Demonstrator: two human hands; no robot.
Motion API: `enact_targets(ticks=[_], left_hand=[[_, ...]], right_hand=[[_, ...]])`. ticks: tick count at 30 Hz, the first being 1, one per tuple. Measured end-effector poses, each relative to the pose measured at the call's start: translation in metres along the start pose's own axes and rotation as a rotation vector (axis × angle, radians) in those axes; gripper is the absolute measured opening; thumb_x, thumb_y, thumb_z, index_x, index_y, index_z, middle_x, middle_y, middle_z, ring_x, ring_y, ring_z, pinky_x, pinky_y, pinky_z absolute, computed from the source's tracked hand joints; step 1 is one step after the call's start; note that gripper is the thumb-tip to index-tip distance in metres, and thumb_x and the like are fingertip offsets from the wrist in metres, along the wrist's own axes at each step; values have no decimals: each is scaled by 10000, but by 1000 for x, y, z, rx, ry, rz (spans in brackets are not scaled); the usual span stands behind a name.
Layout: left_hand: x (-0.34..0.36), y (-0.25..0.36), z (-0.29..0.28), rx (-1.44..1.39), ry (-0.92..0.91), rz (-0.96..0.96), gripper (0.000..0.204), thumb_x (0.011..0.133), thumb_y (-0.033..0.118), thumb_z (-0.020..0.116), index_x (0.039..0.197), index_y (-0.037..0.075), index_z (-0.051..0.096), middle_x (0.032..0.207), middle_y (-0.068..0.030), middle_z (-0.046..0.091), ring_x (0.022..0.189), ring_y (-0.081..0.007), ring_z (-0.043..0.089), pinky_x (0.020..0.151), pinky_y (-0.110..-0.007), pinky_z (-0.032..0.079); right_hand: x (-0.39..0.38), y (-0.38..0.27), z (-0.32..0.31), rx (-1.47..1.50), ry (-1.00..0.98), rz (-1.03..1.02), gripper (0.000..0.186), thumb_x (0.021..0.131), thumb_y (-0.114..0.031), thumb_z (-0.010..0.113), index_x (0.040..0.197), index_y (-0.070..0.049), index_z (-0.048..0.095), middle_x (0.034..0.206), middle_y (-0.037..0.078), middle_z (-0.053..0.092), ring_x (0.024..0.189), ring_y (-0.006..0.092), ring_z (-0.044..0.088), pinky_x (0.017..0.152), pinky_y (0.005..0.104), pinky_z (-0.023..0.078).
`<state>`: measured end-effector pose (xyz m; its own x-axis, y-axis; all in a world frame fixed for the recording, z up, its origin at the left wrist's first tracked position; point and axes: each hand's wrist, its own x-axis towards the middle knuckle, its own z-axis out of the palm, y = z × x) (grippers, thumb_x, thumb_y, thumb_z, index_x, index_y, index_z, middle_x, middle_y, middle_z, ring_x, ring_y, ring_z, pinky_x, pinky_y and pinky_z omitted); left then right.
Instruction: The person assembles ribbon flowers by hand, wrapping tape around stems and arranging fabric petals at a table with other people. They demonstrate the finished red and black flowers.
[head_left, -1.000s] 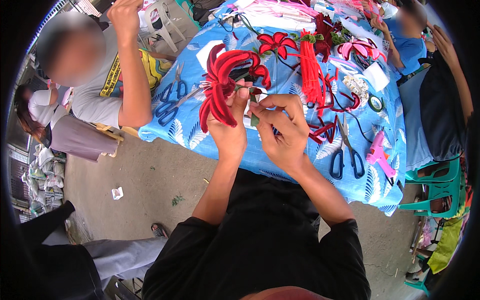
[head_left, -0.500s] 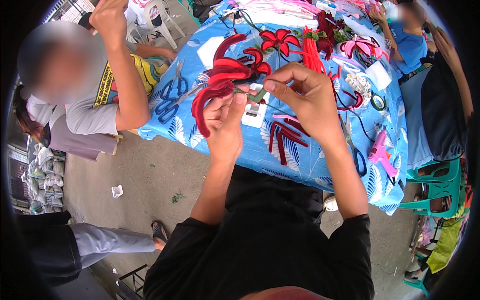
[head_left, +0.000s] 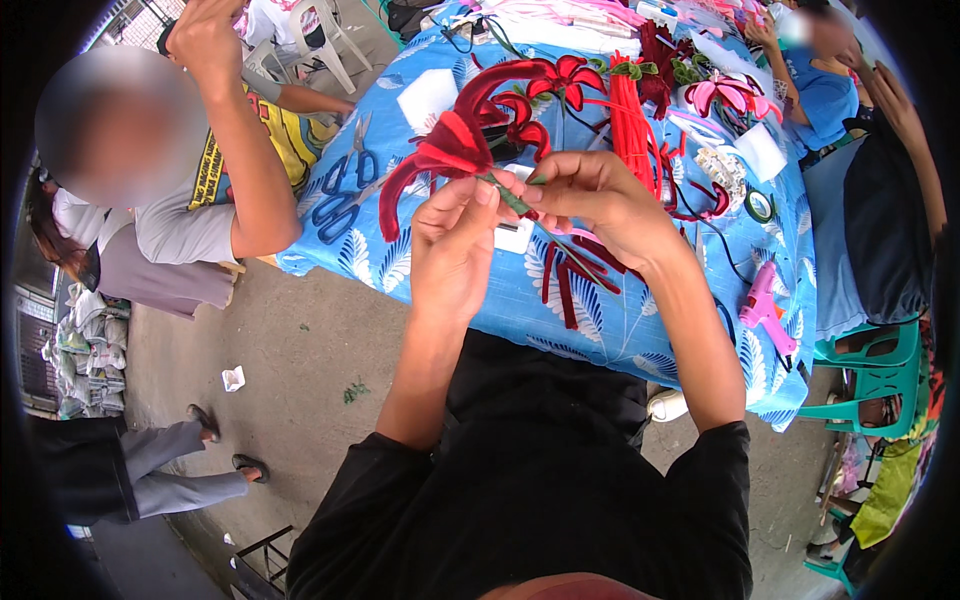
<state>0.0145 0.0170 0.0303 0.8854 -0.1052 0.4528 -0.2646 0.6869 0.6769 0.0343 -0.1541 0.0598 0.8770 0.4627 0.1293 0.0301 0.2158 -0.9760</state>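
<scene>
A dark red fuzzy pipe-cleaner flower (head_left: 450, 148) with long curling petals is held above the near edge of the table. My left hand (head_left: 450, 245) pinches it just below the petals, thumb and fingers closed on the stem. From there the thin green stem (head_left: 514, 203) slants down to the right, partly wrapped in green tape. My right hand (head_left: 605, 205) is closed beside it, fingertips pinching the green tape (head_left: 538, 181) against the stem. Under the hands lies a white device (head_left: 513, 238), mostly covered. Several cut red pipe cleaners (head_left: 572, 280) lie below my right hand.
Scissors (head_left: 340, 212) lie at the table's left. A pink glue gun (head_left: 765, 308) and a green tape roll (head_left: 760, 206) are at the right. Finished red flowers (head_left: 565, 82) and a red pipe-cleaner bundle (head_left: 628, 130) lie beyond my hands. People sit left and far right; another person stands lower left.
The flower has tilted, its petals now turned up and away. My right hand has come down and closer to my left. The person at lower left has stepped farther left.
</scene>
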Motion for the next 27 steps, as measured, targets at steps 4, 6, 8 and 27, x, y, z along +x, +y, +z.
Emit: enact_targets(ticks=[4,6,8,27], left_hand=[[0,-4,3,-20,21,-20,158,923,98,552,1008,12,654,986,-132,648,850,-214,626,706,-306,495],[2,-2,5,-127,-6,-99,155,919,96,559,1008,14,656,987,-130,651,850,-211,628,714,-309,499],[2,-4,6,-148,25,-113,149,914,92,568,1007,17,658,998,-129,653,848,-208,630,721,-313,504],[15,-21,5,149,379,144,159,831,72,696,953,-16,646,955,-126,680,799,-139,645,710,-266,522]], right_hand=[[-1,10,3,264,-48,76,138,817,-126,662,833,11,648,687,41,601,572,84,510,507,220,351],[-3,19,3,405,-77,135,142,821,-113,650,858,24,642,708,55,607,564,101,511,492,229,349],[-5,29,2,517,-133,205,151,829,-105,635,883,37,636,726,67,609,555,120,512,476,237,347],[-30,44,38,-1234,553,-986,262,687,-18,666,946,-44,632,881,67,571,699,201,563,566,313,421]])
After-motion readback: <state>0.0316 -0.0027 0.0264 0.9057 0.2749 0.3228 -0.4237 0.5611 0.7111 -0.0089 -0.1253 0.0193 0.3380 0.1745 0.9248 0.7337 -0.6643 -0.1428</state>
